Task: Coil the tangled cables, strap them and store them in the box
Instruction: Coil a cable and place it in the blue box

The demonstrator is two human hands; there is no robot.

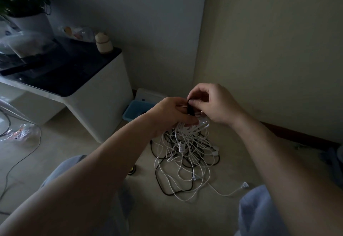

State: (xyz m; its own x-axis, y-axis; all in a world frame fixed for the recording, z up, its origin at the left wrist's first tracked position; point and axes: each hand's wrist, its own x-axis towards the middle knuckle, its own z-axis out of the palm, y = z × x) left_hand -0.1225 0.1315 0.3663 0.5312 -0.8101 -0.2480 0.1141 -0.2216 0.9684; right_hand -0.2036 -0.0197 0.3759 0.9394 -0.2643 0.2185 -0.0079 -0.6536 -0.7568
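My left hand (171, 114) grips a coil of white cable (196, 127) held above the floor. A black strap (191, 108) runs over the top of the coil, and my right hand (213, 104) pinches its upper end between thumb and fingers. Under the coil a tangle of white and black cables (185, 161) lies spread on the floor, with a white plug (244, 185) trailing out to the right. A blue box (135, 110) stands on the floor in the corner behind my left hand, and its white lid (148, 94) leans against the wall.
A white cabinet with a dark top (89, 87) stands at the left, carrying a potted plant (24, 3), plastic bags and a small jar (104, 43). A thin cable (20, 163) runs across the floor at left. Walls meet in the corner behind the box.
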